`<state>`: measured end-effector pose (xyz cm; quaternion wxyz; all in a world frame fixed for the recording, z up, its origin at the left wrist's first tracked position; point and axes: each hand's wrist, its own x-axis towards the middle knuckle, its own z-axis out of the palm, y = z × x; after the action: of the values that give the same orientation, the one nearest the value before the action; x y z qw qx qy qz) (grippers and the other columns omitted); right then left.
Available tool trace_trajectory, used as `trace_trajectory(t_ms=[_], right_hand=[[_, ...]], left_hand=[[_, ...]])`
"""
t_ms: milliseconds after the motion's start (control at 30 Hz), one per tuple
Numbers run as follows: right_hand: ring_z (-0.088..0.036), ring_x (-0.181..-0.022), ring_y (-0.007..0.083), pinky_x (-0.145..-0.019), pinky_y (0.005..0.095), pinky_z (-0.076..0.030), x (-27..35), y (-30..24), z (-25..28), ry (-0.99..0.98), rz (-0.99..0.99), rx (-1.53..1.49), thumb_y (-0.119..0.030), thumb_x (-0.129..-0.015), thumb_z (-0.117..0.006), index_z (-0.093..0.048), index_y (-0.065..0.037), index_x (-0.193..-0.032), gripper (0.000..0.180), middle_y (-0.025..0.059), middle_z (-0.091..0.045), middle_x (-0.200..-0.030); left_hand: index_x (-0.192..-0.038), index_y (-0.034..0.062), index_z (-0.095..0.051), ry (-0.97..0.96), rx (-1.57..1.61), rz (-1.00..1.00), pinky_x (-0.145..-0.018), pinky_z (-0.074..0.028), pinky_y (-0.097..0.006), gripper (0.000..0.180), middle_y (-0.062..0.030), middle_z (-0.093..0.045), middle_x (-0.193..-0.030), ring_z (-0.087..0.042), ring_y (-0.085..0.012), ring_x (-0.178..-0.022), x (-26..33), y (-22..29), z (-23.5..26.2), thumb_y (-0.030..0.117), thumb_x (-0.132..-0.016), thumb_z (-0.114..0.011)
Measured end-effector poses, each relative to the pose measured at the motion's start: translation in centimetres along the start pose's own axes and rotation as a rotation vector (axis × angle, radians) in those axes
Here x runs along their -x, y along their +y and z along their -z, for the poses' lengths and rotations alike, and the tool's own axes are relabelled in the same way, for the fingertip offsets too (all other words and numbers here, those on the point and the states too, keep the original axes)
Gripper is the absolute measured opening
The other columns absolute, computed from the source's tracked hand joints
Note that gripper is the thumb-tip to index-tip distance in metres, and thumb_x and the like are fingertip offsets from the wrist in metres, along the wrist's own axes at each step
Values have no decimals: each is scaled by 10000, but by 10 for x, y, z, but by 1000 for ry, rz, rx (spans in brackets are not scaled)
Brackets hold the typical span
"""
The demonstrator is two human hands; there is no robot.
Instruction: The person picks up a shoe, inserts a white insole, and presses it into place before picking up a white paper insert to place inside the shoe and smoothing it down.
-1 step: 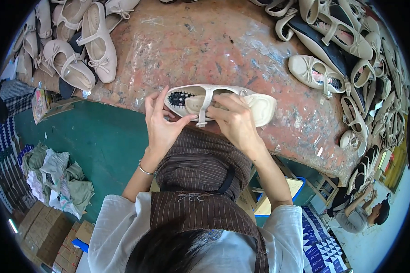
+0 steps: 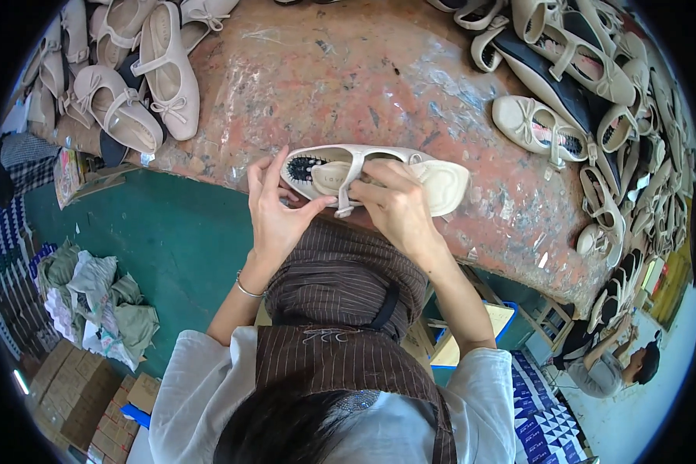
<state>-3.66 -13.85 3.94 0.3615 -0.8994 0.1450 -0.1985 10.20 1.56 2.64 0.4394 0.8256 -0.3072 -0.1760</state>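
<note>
A beige strapped flat shoe (image 2: 354, 172) lies sideways at the front edge of the worktable, its heel end to the left. My left hand (image 2: 274, 216) grips that heel end, thumb on the near side and fingers on the far side. Black dotted lining shows inside the heel. A cream insole (image 2: 447, 187) reaches from within the shoe, under the strap, out over the toe end at the right. My right hand (image 2: 400, 203) pinches the insole near the strap, fingertips inside the opening. Those fingers hide the insole's middle.
Beige shoes (image 2: 174, 77) crowd the table's far left. A large heap of similar shoes (image 2: 545, 127) covers its right side. The paint-stained worktable (image 2: 309, 93) spreads between them. Cloth bundles (image 2: 97, 298) and cartons (image 2: 77, 387) stand at lower left; another person (image 2: 607, 367) is at lower right.
My right fingers have shifted very slightly left at the strap, and a little more of the insole's heel face shows. My left hand keeps its grip on the shoe.
</note>
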Motion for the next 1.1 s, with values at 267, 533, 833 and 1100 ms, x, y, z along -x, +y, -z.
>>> trace_trajectory(t_ms=[267, 533, 833, 1100], right_hand=[[-673, -947, 245, -784, 334, -550, -15, -6, -22, -12, -82, -100, 0, -719, -748, -780, -50, -904, 193, 120, -725, -1061], [-669, -965, 265, -807, 360, -563, -13, -3, -31, -27, -79, -139, 17, -701, -743, -767, -49, -916, 226, 130, -719, -1046], [-676, -964, 250, -784, 340, -557, -17, -5, -42, 37, -57, -50, -30, -770, -754, -767, -38, -833, 64, 111, -730, -1013], [-662, -996, 275, -857, 384, -552, -20, -9, -49, 10, -46, -39, 13, -711, -712, -746, -13, -897, 191, 148, -709, -1058]], left_hand=[[-1221, -11, -559, 39, 85, -23, -592, -550, -262, 749, -117, -494, -1117, -568, -151, -747, -4, -6, 1, 201, -610, -938], [-836, -15, -719, 16, 178, 122, -523, -366, -214, 216, -19, -478, -945, -437, -71, -649, -21, -22, 0, 170, -791, -823], [-931, 61, -775, 146, 172, 81, -552, -341, -213, 141, 4, -457, -900, -416, -69, -711, -23, -21, -8, 108, -801, -803], [-1092, 14, -465, 153, 423, 65, -525, -357, -174, 373, -17, -476, -918, -420, -22, -651, -22, -29, -11, 22, -850, -750]])
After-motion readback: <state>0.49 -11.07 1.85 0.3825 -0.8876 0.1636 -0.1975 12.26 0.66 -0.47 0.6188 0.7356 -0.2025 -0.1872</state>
